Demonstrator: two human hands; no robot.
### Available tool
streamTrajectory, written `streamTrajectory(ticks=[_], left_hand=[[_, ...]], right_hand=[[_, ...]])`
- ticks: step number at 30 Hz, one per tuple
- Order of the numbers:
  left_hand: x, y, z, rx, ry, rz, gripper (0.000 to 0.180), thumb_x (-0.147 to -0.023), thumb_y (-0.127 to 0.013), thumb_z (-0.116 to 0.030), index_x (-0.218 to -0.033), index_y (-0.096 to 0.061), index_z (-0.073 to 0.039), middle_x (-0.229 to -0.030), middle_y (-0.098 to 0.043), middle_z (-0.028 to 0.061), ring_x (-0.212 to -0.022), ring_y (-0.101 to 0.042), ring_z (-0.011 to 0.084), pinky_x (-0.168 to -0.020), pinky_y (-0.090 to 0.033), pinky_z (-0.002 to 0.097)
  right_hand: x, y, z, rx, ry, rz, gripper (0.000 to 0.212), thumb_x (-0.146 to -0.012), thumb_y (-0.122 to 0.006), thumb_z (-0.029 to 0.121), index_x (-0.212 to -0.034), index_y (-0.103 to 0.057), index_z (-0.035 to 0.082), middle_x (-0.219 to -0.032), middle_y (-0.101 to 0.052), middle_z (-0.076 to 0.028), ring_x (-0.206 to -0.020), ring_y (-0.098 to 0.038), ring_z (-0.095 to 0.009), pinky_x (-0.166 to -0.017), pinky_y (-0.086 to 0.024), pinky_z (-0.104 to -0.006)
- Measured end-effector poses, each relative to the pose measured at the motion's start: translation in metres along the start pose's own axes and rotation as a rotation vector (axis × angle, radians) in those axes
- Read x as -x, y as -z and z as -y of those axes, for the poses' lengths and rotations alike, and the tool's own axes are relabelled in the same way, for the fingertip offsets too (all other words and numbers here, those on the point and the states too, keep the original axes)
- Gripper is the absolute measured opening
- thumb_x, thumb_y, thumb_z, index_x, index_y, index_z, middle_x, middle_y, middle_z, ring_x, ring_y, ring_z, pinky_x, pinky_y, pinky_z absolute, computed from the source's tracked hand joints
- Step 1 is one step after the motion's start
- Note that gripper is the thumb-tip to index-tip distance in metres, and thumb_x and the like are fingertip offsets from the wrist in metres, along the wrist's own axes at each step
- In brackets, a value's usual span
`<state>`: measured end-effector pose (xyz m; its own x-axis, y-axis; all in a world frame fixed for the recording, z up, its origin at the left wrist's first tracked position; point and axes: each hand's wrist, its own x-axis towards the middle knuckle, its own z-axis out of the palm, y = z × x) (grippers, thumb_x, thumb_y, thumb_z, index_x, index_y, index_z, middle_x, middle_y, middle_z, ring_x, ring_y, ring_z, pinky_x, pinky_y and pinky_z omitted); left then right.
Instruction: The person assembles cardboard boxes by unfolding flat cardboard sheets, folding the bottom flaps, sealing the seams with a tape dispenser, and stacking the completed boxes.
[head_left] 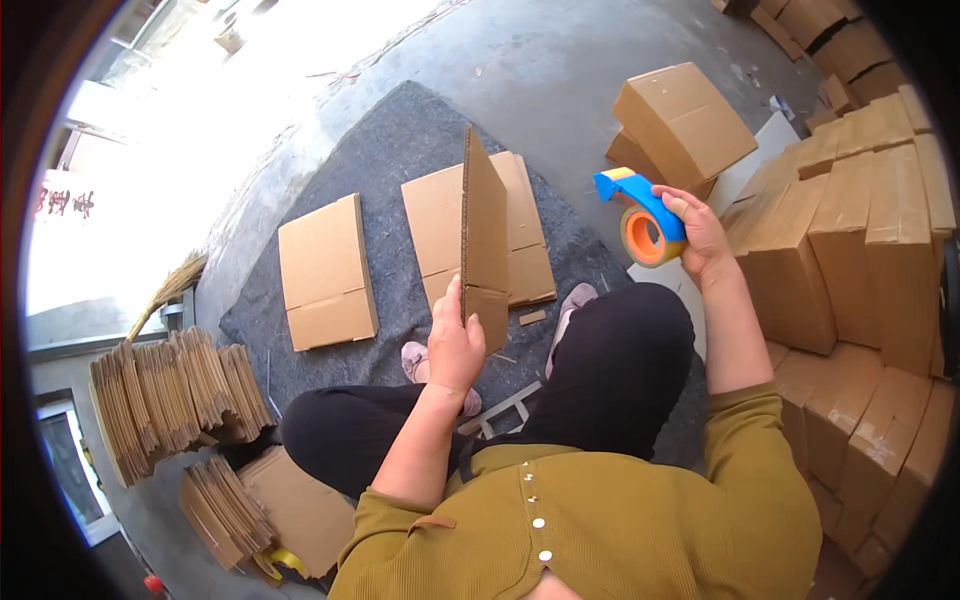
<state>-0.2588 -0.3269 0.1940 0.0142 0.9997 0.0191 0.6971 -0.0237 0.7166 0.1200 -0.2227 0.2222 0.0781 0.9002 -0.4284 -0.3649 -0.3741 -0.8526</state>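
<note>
My left hand (455,345) grips a folded flat cardboard box (485,225), which stands on edge before me; the fingers lie on its left face and the thumb is on the side toward me. Up at the right, my right hand (702,235) is closed round a blue tape dispenser (642,190). An orange-cored roll of tape (634,245) is mounted in it, and its cutting end points left, apart from the cardboard. Behind the raised piece, more flat boxes (430,215) lie on the grey mat (400,125).
Another flat pile (325,270) lies left on the mat. Bundled flat cartons (165,400) stand at far left, beside a straw broom (170,290). Formed boxes (690,120) sit at far right; a tall stack (840,240) walls my right side. A small cardboard scrap (532,318) lies near my feet.
</note>
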Motion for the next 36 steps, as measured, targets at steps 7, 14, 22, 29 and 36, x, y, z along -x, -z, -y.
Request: streamTrajectory(ticks=[7,14,22,29,36], left_hand=[[0.014,-0.017,0.001,0.064,-0.023,-0.033,0.063,-0.093,-0.059,-0.016,-0.151,-0.035,-0.006,-0.129,-0.054,0.0209,-0.117,-0.056,0.0391,-0.096,-0.048,0.0437],[0.003,-0.050,0.036,0.429,0.101,-0.030,0.059,-0.098,-0.059,-0.028,-0.149,-0.039,-0.004,-0.126,-0.059,0.0163,-0.118,-0.057,0.0268,-0.098,-0.047,0.0377],[-0.020,-0.044,0.042,1.047,0.509,0.143,0.057,-0.099,-0.063,-0.032,-0.145,-0.045,-0.005,-0.113,-0.064,-0.0011,-0.096,-0.061,0.0146,-0.076,-0.051,0.0316],[-0.009,-0.018,0.030,-0.091,-0.012,-0.125,0.034,-0.100,-0.045,-0.027,-0.088,-0.065,-0.002,-0.092,-0.067,0.0230,-0.089,-0.065,0.0425,-0.081,-0.051,0.0521],[-0.049,0.045,0.060,-0.027,0.228,-0.431,0.040,-0.097,-0.046,-0.030,-0.085,-0.067,0.002,-0.091,-0.067,0.0274,-0.089,-0.064,0.0453,-0.082,-0.050,0.0528]], right_hand=[[0.038,-0.182,0.035,1.619,0.116,0.369,0.037,-0.092,-0.061,0.042,-0.091,-0.076,0.008,-0.089,-0.074,-0.011,-0.084,-0.070,-0.023,-0.075,-0.053,-0.0373],[0.025,-0.221,-0.064,1.685,-0.027,0.274,0.069,-0.084,-0.056,0.074,-0.099,-0.077,0.010,-0.103,-0.074,-0.012,-0.104,-0.069,-0.028,-0.090,-0.051,-0.0384],[0.001,-0.178,-0.101,1.240,-0.093,0.271,0.066,-0.076,-0.074,0.066,-0.084,-0.074,0.001,-0.087,-0.073,-0.015,-0.080,-0.069,-0.023,-0.077,-0.052,-0.0367],[0.042,-0.211,-0.065,1.617,-0.007,0.211,0.035,-0.072,-0.066,0.038,-0.094,-0.077,0.014,-0.101,-0.074,-0.012,-0.100,-0.069,-0.029,-0.087,-0.053,-0.0372],[0.119,-0.218,-0.042,1.829,0.109,0.452,0.026,-0.070,-0.064,0.029,-0.085,-0.077,0.013,-0.093,-0.074,-0.013,-0.091,-0.070,-0.032,-0.081,-0.055,-0.0407]])
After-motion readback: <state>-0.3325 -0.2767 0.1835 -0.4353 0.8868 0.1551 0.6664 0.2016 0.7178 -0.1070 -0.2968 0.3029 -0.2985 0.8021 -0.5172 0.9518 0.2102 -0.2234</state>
